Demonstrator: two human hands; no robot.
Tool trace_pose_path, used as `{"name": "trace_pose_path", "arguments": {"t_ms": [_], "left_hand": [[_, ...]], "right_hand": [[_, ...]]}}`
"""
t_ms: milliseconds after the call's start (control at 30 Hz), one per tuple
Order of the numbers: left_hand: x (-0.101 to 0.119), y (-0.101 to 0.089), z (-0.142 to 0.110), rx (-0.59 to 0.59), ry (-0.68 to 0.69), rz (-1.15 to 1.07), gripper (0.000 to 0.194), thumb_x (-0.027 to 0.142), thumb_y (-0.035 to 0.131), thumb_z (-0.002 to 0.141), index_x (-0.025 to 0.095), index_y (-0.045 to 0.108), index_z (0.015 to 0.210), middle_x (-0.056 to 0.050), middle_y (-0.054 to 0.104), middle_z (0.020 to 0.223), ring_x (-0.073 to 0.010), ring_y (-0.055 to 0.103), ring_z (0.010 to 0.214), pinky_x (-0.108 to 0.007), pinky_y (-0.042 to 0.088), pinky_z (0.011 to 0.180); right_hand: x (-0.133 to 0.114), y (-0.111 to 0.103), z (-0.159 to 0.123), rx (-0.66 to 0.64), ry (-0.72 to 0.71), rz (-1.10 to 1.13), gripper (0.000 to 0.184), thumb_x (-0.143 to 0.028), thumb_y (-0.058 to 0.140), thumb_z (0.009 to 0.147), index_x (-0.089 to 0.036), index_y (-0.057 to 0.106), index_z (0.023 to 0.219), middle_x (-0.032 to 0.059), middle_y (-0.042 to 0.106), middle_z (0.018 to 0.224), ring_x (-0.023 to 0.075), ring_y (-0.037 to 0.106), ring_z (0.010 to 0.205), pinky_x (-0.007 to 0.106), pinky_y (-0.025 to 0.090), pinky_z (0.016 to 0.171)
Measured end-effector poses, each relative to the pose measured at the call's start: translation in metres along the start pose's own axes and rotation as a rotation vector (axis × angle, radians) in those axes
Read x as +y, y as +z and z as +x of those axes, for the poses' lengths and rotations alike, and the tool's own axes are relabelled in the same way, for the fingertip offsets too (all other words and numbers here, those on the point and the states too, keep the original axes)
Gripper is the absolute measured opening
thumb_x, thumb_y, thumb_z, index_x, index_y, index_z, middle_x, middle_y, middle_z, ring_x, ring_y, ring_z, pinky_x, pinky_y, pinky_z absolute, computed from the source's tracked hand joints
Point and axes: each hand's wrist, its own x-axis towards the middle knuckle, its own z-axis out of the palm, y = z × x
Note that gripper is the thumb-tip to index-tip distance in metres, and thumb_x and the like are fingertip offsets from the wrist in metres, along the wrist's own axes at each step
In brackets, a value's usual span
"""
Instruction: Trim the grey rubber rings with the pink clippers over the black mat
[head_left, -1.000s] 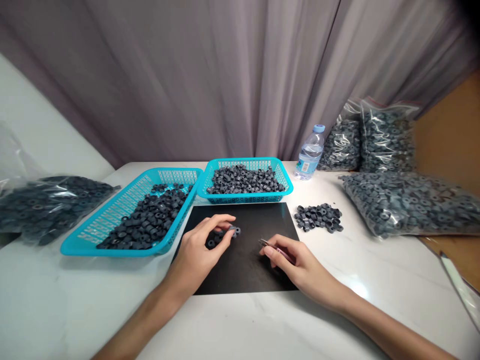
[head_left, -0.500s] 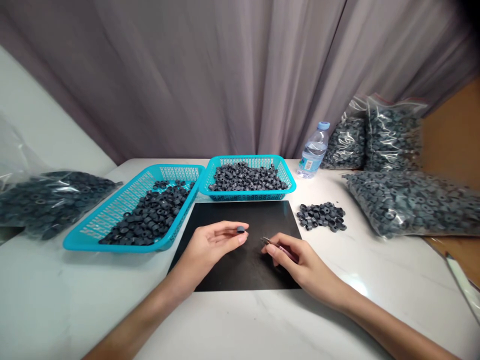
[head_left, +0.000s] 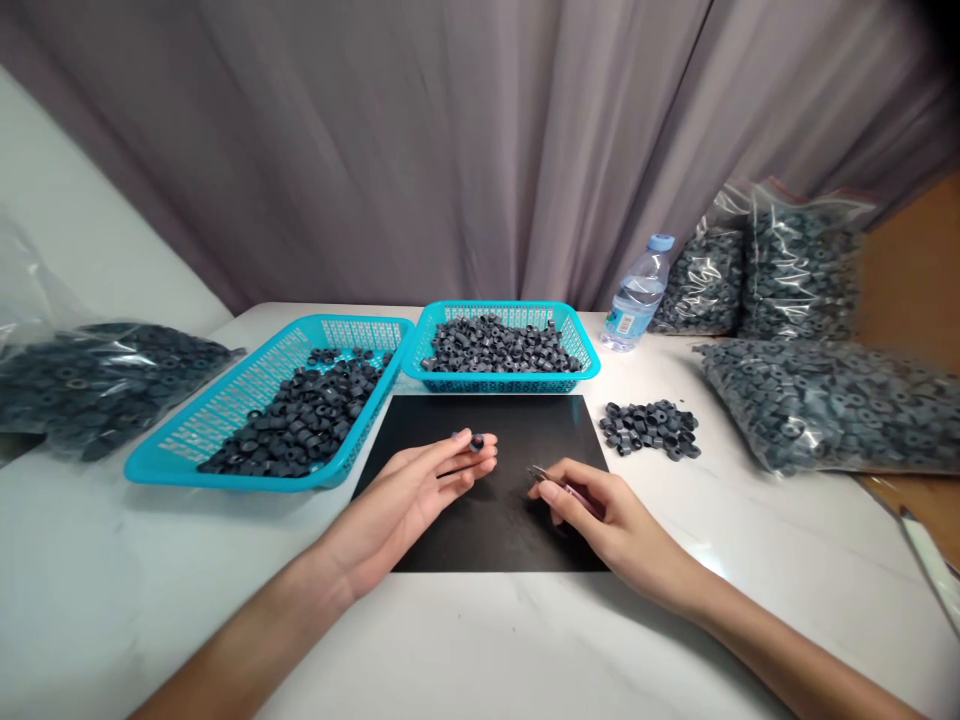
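My left hand (head_left: 420, 495) is turned palm up above the black mat (head_left: 480, 545). Between its thumb and fingers it pinches a small dark grey plastic ring (head_left: 478, 442), with a spot of red showing in its opening. My right hand (head_left: 589, 505) is closed around tweezers (head_left: 538, 475) with a pinkish body, over the right part of the mat. Their metal tips point left toward the ring, apart from it. Beyond the right hand, a loose pile of similar grey rings (head_left: 651, 430) lies on the white table.
Two turquoise baskets, one on the left (head_left: 225, 482) and one behind the mat (head_left: 510, 380), hold many such rings. A water bottle (head_left: 636, 295) stands at the back right. Filled plastic bags lie at left (head_left: 135, 375) and right (head_left: 832, 405); more bags (head_left: 802, 270) stand behind.
My left hand has rolled more palm up, turning the ring so that its opening and red spot show. My right hand with the tweezers has hardly moved. The view has shifted slightly.
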Motion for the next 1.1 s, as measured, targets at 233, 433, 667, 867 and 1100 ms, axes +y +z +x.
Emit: {"name": "trace_pose_path", "arguments": {"t_ms": [233,433,667,867,1100], "left_hand": [[-0.002,-0.007,0.004,0.065,0.323,0.483,0.021,0.033,0.073,0.088,0.023,0.080,0.105,-0.005,0.079,0.106,-0.0183,0.072,0.098,-0.025,0.056,0.084],[0.000,-0.012,-0.001,0.052,0.869,0.953,0.016,0.025,0.074,0.088,0.029,0.077,0.102,0.002,0.076,0.102,-0.0117,0.067,0.077,-0.024,0.053,0.077],[0.002,-0.012,-0.003,0.054,0.916,0.937,0.014,0.028,0.075,0.088,0.026,0.074,0.102,0.002,0.076,0.098,-0.0133,0.070,0.078,-0.026,0.056,0.077],[0.049,-0.049,-0.006,0.380,1.074,1.206,0.013,0.034,0.070,0.090,0.029,0.076,0.100,0.001,0.076,0.106,-0.0208,0.069,0.100,-0.032,0.048,0.103],[0.085,-0.085,-0.008,0.637,0.739,1.296,0.026,0.044,0.062,0.093,0.025,0.074,0.106,0.003,0.074,0.114,-0.0262,0.067,0.105,-0.036,0.048,0.098]], "right_hand": [[0.001,0.000,0.000,-0.001,-0.002,0.001,0.040,-0.054,0.050,0.101,-0.018,0.065,0.091,-0.0022,0.053,0.074,0.0129,0.047,0.069,0.025,0.034,0.063],[0.000,0.002,0.000,-0.011,-0.007,0.020,0.040,-0.054,0.050,0.101,-0.018,0.065,0.093,-0.0024,0.053,0.074,0.0129,0.048,0.070,0.025,0.035,0.063],[0.000,0.002,-0.001,-0.011,-0.010,0.007,0.041,-0.054,0.049,0.101,-0.018,0.066,0.094,-0.0019,0.053,0.074,0.0132,0.049,0.071,0.025,0.035,0.063],[-0.001,0.002,0.000,-0.010,-0.006,-0.014,0.042,-0.055,0.049,0.101,-0.018,0.067,0.094,-0.0015,0.054,0.073,0.0134,0.048,0.068,0.026,0.035,0.062],[-0.003,0.004,-0.005,-0.006,-0.018,0.001,0.045,-0.058,0.049,0.100,-0.018,0.068,0.095,-0.0008,0.055,0.071,0.0141,0.050,0.067,0.025,0.037,0.060]]}}
